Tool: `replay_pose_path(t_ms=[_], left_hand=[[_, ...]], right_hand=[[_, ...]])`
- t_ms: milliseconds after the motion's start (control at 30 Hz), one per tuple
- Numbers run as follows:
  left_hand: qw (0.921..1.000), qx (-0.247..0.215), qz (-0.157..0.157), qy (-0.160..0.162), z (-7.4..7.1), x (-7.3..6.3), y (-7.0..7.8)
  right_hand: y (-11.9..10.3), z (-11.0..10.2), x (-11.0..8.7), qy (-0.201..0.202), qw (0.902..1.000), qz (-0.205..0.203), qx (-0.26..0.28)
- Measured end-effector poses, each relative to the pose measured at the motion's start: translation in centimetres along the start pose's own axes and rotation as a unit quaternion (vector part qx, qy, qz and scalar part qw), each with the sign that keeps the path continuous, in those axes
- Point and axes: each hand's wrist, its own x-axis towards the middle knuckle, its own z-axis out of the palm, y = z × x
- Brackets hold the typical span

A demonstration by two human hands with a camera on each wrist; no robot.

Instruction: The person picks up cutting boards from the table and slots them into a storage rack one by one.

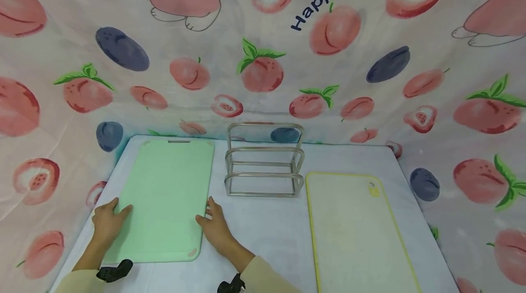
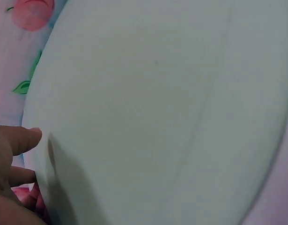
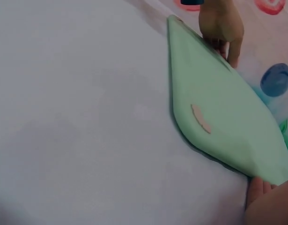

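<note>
A light green cutting board [image 1: 164,192] lies lengthwise on the left part of the white table, pink patches at its corners. At its left edge is my left hand [image 1: 107,222], thumb stretched over the board and casting a shadow on it in the left wrist view. The other fingers are right at that edge. My right hand [image 1: 218,229] is across from it at the right edge. Its thumb tip overlaps the board's rim, the other fingers beside it. In the right wrist view the right fingertips [image 3: 258,185] reach the board's edge beside a rounded corner.
A metal wire rack [image 1: 265,183] stands at the back middle of the table [image 1: 263,233]. To the right lies a whitish cutting board [image 1: 353,233] with a yellow rim and a hole near one corner. Fruit-printed cloth [image 1: 230,55] surrounds the table's back and sides.
</note>
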Motion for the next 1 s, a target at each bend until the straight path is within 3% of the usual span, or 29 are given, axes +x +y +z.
replay_pose_path(t_ms=[167, 467, 633, 800, 1000], left_hand=[[0.9956, -0.047, -0.080, -0.017, -0.2, 0.0, 1.0], [0.9883, -0.072, -0.133, 0.018, 0.5, 1.0, 1.1], [0.9855, -0.077, -0.148, 0.032, 0.4, 1.3, 1.2], [0.9825, -0.119, -0.140, 0.029, 0.3, 1.1, 1.2], [0.9772, -0.151, -0.140, 0.051, 0.5, 1.0, 1.3]], right_hand=[[-0.3, -0.1, 0.7, 0.014, 0.9977, 0.035, 0.056], [-0.6, -0.5, 1.5, -0.009, 0.9923, 0.051, 0.112], [-0.7, -0.4, 1.8, -0.014, 0.9905, 0.062, 0.122], [-1.0, -0.5, 1.7, -0.003, 0.9891, 0.076, 0.126], [-1.0, -0.5, 1.8, -0.018, 0.9896, 0.058, 0.130]])
